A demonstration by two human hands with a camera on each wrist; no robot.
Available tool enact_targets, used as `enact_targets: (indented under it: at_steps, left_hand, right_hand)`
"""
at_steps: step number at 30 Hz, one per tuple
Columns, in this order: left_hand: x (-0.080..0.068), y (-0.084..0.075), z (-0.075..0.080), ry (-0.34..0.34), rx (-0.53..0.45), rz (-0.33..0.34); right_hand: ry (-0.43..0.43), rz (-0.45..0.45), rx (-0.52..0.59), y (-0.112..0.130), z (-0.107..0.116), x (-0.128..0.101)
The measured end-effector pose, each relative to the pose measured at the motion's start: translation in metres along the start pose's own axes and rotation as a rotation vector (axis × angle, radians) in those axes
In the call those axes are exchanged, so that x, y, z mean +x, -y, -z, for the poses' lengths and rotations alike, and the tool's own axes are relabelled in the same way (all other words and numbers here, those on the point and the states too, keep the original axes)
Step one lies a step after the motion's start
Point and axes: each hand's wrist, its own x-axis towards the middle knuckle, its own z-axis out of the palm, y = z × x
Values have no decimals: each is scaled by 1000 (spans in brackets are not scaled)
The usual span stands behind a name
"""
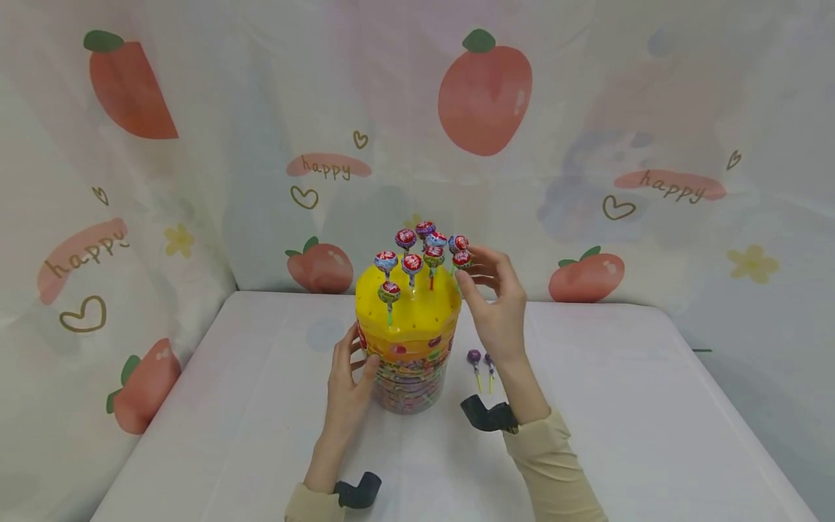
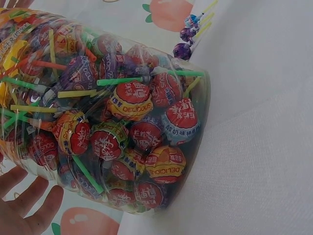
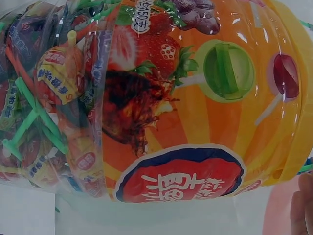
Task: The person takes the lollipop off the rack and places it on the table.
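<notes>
Up at the centre of the head view, the right hand (image 1: 497, 304) is raised beside the yellow lid (image 1: 407, 308) of the lollipop jar (image 1: 406, 362); its thumb and forefinger are closed in a pinch on the red-wrapped lollipop (image 1: 462, 259) at the right edge of the lid, while the other fingers fan out loosely above it. The right wrist view catches only a fingertip at its lower right corner. Lower and to the left, the left hand (image 1: 349, 377) lies against the jar's clear wall with fingers curved lightly round it and slightly spread; in the left wrist view the straightened fingers (image 2: 29, 203) show at the lower left, just beside the plastic.

The jar stands upright in the middle of the white table (image 1: 620, 406), with a cluster of lollipops (image 1: 417, 254) standing by their sticks in holes in the lid. Through the clear wall in the left wrist view, packed wrappers read "DELICIOUS" (image 2: 129, 104), with Chinese characters on the red and blue ones. The right wrist view shows the orange label (image 3: 195, 122), printed with strawberries, a green lollipop and a red oval with white Chinese characters. Two purple lollipops (image 1: 481, 362) lie on the table just right of the jar. The backdrop curtain (image 1: 652, 145) carries peaches, hearts and the word "happy".
</notes>
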Motion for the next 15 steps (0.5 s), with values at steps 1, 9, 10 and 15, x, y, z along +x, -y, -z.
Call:
enact_targets:
  at_steps: [1,9,10,15]
  left_hand:
    - [0,0,0,0,-3,-1]
    - [0,1,1,4,-7,-3]
    - [0,1,1,4,-7,-2]
    - [0,1,1,3,-4,3]
  right_hand:
    - [2,-3,-2,0,0,0]
    - [-3,-16,-12,5,-3,1]
    - [-3,-17,-13,5,-3,1]
    - [1,-18,-25,5,-3,2]
